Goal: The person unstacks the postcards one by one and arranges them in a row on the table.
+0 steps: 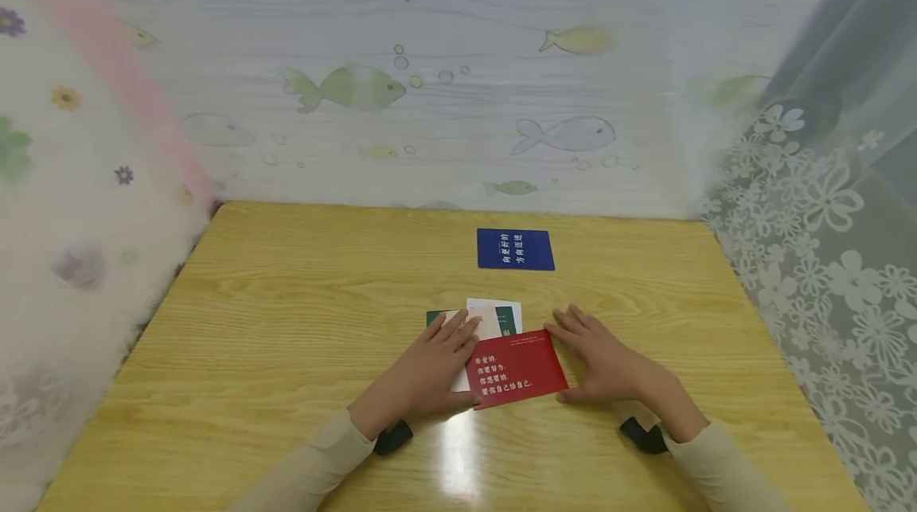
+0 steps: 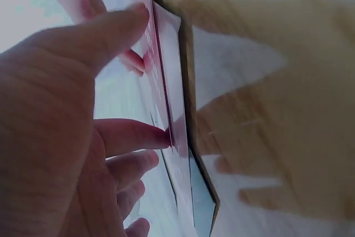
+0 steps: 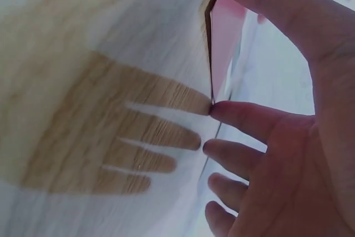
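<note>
A red card point(image 1: 519, 369) with white writing lies tilted over the right part of a small pile of cards. My left hand point(image 1: 437, 365) holds its left end, thumb at the near corner and index finger farther up. My right hand point(image 1: 609, 361) has the right end between thumb and index finger, at the two corners; its other fingers point(image 3: 233, 159) spread out straight. Beneath the red card, a cream card point(image 1: 483, 323), a dark green card point(image 1: 507, 317) and a white card point(image 1: 494, 303) stick out, partly hidden by my left hand.
A blue card point(image 1: 516, 249) with white writing lies by itself farther back on the wooden table point(image 1: 286, 281). A fish-patterned curtain point(image 1: 458, 98) hangs behind the table, with a flowered cloth point(image 1: 79, 201) at the left and lace point(image 1: 824, 257) at the right.
</note>
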### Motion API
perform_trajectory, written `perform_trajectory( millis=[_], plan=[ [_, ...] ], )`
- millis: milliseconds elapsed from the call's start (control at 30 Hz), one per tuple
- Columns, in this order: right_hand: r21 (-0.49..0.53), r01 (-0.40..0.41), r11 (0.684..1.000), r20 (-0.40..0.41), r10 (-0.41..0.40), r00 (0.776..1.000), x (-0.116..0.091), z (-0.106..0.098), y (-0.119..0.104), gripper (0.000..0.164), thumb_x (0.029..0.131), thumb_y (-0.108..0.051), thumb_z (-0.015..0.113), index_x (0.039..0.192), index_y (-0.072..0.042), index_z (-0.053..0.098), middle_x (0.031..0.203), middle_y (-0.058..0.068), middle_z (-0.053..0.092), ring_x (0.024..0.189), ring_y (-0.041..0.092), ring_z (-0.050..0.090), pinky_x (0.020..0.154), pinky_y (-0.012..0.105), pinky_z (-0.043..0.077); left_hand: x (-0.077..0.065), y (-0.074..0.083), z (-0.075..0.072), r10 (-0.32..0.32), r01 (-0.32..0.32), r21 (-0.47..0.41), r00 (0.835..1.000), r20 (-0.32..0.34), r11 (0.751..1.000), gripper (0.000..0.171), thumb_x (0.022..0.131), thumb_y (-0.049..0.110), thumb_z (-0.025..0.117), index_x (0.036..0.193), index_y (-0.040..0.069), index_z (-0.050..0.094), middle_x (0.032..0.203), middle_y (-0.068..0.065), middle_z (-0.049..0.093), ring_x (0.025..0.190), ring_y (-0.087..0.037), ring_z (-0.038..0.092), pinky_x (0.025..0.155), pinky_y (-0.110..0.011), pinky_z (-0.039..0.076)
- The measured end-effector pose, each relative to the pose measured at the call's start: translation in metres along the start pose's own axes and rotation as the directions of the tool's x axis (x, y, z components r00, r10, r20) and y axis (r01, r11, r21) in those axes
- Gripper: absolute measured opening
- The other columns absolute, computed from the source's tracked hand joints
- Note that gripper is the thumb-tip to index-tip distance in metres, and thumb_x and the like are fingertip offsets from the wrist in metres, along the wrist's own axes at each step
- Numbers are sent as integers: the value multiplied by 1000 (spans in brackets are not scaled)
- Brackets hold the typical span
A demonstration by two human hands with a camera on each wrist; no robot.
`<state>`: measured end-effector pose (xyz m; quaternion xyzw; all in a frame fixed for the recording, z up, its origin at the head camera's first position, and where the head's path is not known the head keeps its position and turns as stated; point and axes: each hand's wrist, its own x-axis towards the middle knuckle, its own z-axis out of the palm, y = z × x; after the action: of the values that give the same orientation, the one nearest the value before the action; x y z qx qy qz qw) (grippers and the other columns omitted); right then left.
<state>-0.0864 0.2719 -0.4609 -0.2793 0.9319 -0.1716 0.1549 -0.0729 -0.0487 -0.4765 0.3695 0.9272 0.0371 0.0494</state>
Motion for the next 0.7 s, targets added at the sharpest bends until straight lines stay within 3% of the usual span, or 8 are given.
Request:
perform_trajectory(
  millis=[200, 433, 700],
  plan=[
    [-14, 3, 1000, -27, -4, 1000, -2, 3, -4, 99, 70, -43, 90, 152, -9, 48, 164, 16, 34, 154, 44, 17, 119, 67, 26, -5, 2, -3, -28, 28, -22, 1000, -1, 999, 101, 84, 77, 58, 156, 7, 41, 166, -8, 33, 157, -29, 19, 127, -53, 16],
    [-62, 28, 998, -44, -31, 999, -1, 11, -5, 97, 72, -48, 89, 151, -9, 49, 162, 17, 36, 153, 45, 20, 121, 64, 25, -12, -1, 9, -40, 40, 13, 999, -13, 999, 100, 85, 77, 59, 154, 6, 44, 164, -10, 36, 154, -31, 27, 126, -54, 21],
    [-80, 7, 997, -52, -11, 999, 5, 18, -7, 100, 69, -50, 90, 150, -8, 51, 162, 14, 37, 154, 41, 20, 120, 61, 29, -13, -10, 21, -28, 27, -27, 999, -36, 999, 96, 86, 73, 60, 153, 5, 45, 163, -10, 38, 154, -31, 28, 125, -53, 23]
  ],
)
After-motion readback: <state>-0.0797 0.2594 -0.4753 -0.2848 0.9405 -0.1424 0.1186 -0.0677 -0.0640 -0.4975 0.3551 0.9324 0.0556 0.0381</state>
